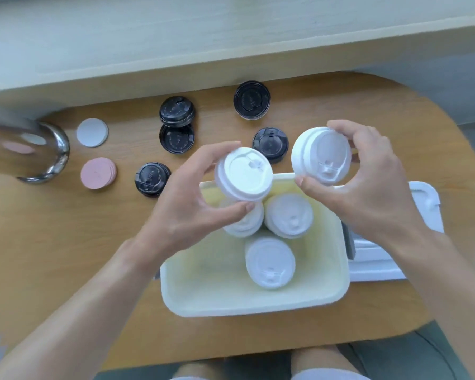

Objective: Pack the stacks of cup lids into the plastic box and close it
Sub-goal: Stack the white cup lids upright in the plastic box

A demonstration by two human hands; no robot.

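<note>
Two white stacks held above the open box

Nearest you, the plastic box (254, 303) holds three white stacks upright; its near-left floor is bare. Your left hand (192, 212) clamps a white lid stack (243, 174) right above the far-left stack, while your right hand (368, 185) grips another (320, 156) over the far rim (box lid (425, 207) beside it). Beyond, black lid stacks (177, 124) wait.

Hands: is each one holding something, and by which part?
Yes. The left hand pinches a white lid stack by its rim; the right hand holds another white lid stack likewise.
</note>
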